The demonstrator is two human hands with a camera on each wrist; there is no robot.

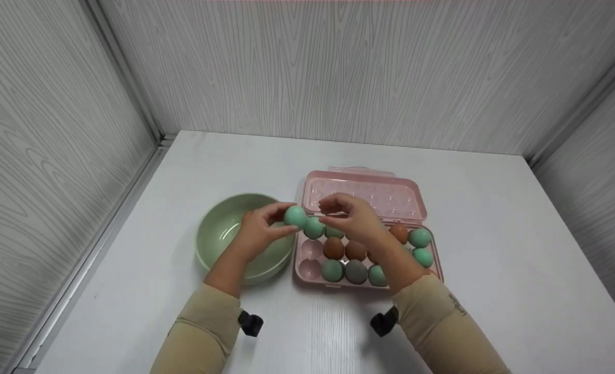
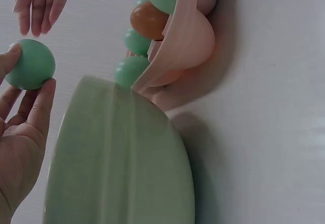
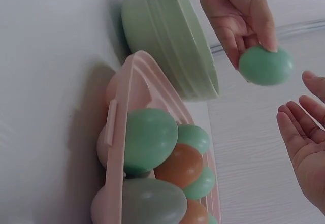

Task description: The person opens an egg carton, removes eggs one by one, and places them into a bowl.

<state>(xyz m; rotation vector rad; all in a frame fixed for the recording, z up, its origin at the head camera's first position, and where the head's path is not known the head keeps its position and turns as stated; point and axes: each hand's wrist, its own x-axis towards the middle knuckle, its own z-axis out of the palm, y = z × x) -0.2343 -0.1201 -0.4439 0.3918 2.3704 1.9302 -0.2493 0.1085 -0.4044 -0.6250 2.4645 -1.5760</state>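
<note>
A green egg is pinched between the thumb and fingers of my left hand, held above the right rim of the green bowl. My right hand hovers over the pink egg carton, fingers spread and holding nothing, facing the egg. In the right wrist view a gap separates the right fingertips from the held egg. Green, brown and grey eggs sit in the carton. Two cups at its left end, the middle cup and the front cup, hold no egg. My right forearm hides part of the carton.
The carton's pink lid lies open behind the egg rows. The bowl stands close against the carton's left side on a white table. Wood-grain panels enclose the table at the back and both sides.
</note>
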